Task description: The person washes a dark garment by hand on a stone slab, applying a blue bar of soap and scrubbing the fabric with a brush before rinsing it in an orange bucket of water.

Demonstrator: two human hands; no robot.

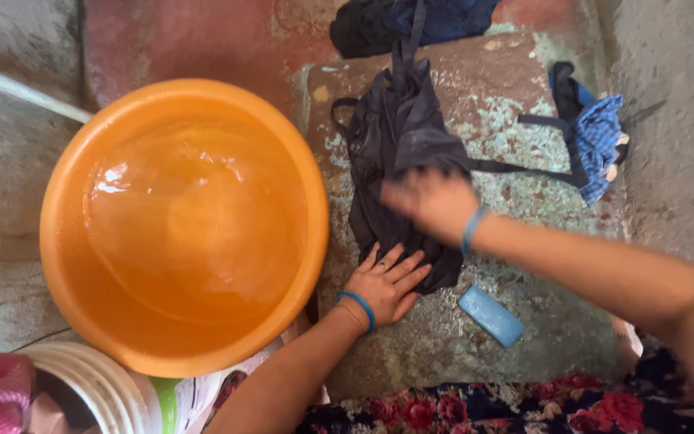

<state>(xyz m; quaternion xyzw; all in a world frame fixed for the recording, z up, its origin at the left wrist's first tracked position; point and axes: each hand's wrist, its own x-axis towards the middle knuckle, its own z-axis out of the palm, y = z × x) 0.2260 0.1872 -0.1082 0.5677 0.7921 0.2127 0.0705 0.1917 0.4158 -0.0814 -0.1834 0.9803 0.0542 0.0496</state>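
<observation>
a dark wet garment (399, 153) lies spread on a worn stone slab (524, 321) with flaking green and red paint, about mid-scene. the left hand (383, 281) presses flat on its near edge, fingers splayed wide, holding nothing. the right hand (431, 201) rests on top of the cloth, blurred; i cannot tell whether it grips the fabric. just right of the left hand a blue soap bar (490, 315) lies on the slab, apart from the garment. a blue checked cloth (596, 141) sits at the slab's far right edge, and a dark pile (411, 24) at the far edge. left of the slab, touching its edge, stands an orange basin (182, 225) full of water. a white bucket (90, 390) sits near left. rough concrete flanks both sides.
</observation>
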